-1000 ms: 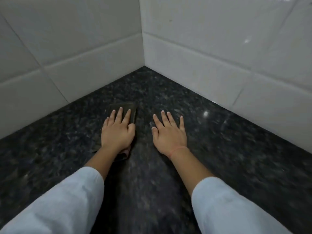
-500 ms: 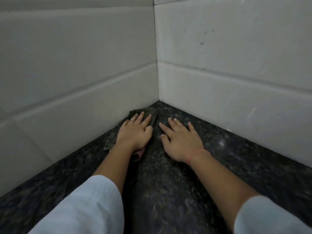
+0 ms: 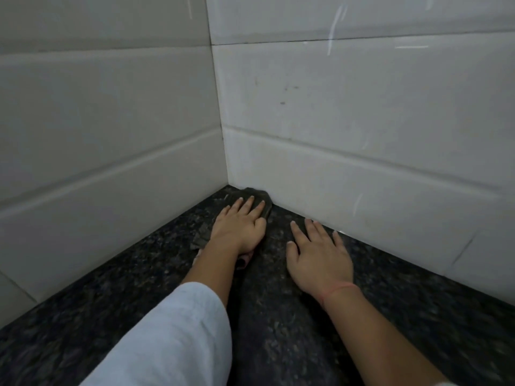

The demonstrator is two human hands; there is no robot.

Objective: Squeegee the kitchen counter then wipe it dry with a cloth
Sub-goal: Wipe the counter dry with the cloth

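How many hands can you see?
2. The left hand presses flat on the cloth in the corner. The right hand lies flat on the bare counter beside it, near the wall. Nothing suggests a hidden one.

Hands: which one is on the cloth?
The left hand, fingers flat on the dark cloth at the wall corner; the right hand rests on bare counter.

Single head-worn camera, aimed forward and down, close above the counter (image 3: 278,330), facing the corner (image 3: 226,179) of two tiled walls (image 3: 362,121).
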